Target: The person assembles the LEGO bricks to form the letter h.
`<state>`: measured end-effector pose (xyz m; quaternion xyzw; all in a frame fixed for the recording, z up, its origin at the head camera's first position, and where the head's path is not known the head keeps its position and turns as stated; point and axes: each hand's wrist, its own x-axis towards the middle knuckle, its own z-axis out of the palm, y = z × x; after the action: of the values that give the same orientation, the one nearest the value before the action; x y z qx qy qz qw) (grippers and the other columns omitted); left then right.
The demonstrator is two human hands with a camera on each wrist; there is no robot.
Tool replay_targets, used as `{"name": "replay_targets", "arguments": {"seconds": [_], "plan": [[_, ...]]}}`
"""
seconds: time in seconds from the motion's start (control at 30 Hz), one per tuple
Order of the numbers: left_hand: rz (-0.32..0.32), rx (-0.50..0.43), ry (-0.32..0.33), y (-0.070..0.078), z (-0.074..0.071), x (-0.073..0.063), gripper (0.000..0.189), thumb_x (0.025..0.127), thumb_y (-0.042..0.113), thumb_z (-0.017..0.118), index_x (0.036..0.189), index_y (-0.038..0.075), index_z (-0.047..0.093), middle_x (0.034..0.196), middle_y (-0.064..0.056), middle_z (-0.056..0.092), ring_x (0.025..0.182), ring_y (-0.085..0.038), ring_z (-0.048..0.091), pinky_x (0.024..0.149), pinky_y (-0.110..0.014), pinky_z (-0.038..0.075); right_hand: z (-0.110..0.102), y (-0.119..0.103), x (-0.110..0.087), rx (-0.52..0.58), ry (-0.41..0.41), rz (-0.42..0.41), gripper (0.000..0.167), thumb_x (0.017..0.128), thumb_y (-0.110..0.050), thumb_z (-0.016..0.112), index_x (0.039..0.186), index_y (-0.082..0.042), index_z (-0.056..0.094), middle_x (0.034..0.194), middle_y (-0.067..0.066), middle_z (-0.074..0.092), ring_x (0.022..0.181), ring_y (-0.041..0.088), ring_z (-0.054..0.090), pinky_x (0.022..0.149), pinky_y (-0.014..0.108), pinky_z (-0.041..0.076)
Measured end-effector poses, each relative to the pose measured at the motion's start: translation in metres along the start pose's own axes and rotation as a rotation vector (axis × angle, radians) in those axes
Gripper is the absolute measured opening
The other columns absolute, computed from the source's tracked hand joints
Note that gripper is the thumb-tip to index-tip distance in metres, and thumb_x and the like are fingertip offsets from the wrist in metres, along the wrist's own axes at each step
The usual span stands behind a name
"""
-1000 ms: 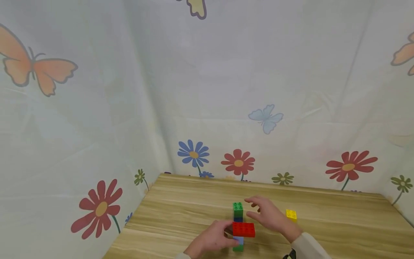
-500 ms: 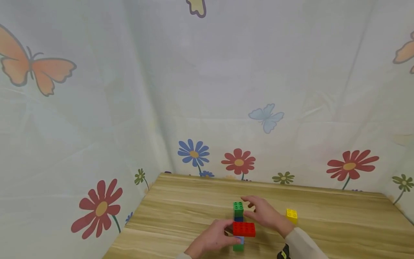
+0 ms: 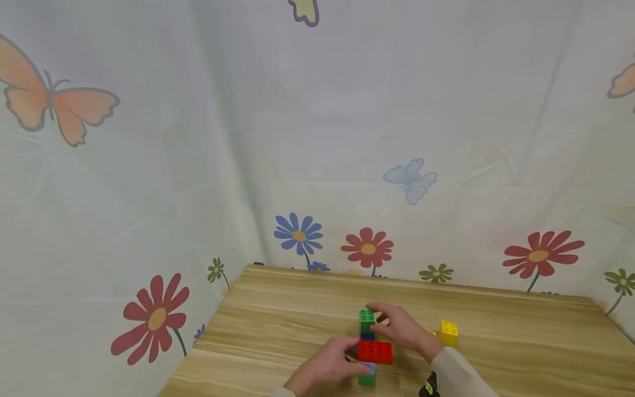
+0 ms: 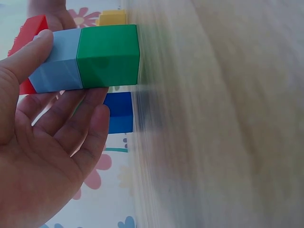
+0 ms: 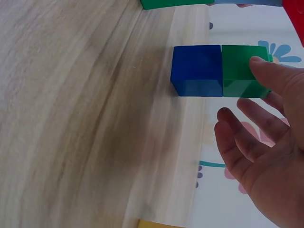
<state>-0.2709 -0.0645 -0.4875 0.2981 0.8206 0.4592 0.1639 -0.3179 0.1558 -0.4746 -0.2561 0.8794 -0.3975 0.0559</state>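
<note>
My left hand (image 3: 329,361) holds a small stack of toy building bricks. Its thumb lies across the light blue brick (image 4: 59,61), between a red brick (image 3: 375,352) on top and a green brick (image 4: 109,56) at the bottom. Just beyond stands a second stack, a green brick (image 5: 242,66) on a blue brick (image 5: 197,69). My right hand (image 3: 399,328) pinches that upper green brick, thumb on the near face and index finger at the far side. In the right wrist view the other fingers are loosely bent below it.
A yellow brick (image 3: 448,332) sits on the wooden table (image 3: 521,342) to the right of my right hand. Part of another yellow piece (image 3: 432,332) shows behind the right wrist. A flowered curtain (image 3: 317,138) borders the table's back and left side.
My right hand has moved left onto the green brick of the far stack, its thumb and index finger closing in. The left hand and its stack have stayed nearly still.
</note>
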Motion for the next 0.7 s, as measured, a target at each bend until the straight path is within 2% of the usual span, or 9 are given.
{"name": "replay_targets", "arguments": {"seconds": [0.23, 0.37, 0.7], "plan": [[-0.012, -0.004, -0.002, -0.0003, 0.0006, 0.0016, 0.027, 0.085, 0.025, 0.072, 0.111, 0.024, 0.064, 0.096, 0.016, 0.064, 0.088, -0.001, 0.057, 0.079, -0.024, 0.047, 0.0046, 0.0075, 0.0048, 0.041, 0.0, 0.02, 0.047, 0.089, -0.02, 0.067, 0.131, -0.007, 0.051, 0.12, 0.008, 0.059, 0.101, 0.027, 0.057, 0.084, 0.044, 0.05], [-0.02, 0.014, 0.006, 0.0011, 0.0007, 0.0012, 0.027, 0.084, 0.027, 0.073, 0.11, 0.025, 0.065, 0.095, 0.017, 0.064, 0.087, 0.0, 0.057, 0.079, -0.024, 0.047, 0.0062, 0.01, 0.006, 0.061, 0.005, 0.045, 0.043, 0.089, -0.022, 0.068, 0.127, -0.011, 0.052, 0.115, 0.004, 0.059, 0.102, 0.026, 0.057, 0.085, 0.044, 0.049], [-0.031, 0.051, 0.025, 0.0022, 0.0027, 0.0005, 0.025, 0.082, 0.027, 0.074, 0.104, 0.023, 0.063, 0.092, 0.018, 0.063, 0.086, 0.0, 0.057, 0.077, -0.024, 0.047, 0.0021, 0.01, -0.0037, 0.038, 0.04, 0.033, 0.036, 0.088, -0.021, 0.068, 0.119, -0.01, 0.053, 0.11, 0.003, 0.061, 0.096, 0.023, 0.059, 0.082, 0.042, 0.05]]}}
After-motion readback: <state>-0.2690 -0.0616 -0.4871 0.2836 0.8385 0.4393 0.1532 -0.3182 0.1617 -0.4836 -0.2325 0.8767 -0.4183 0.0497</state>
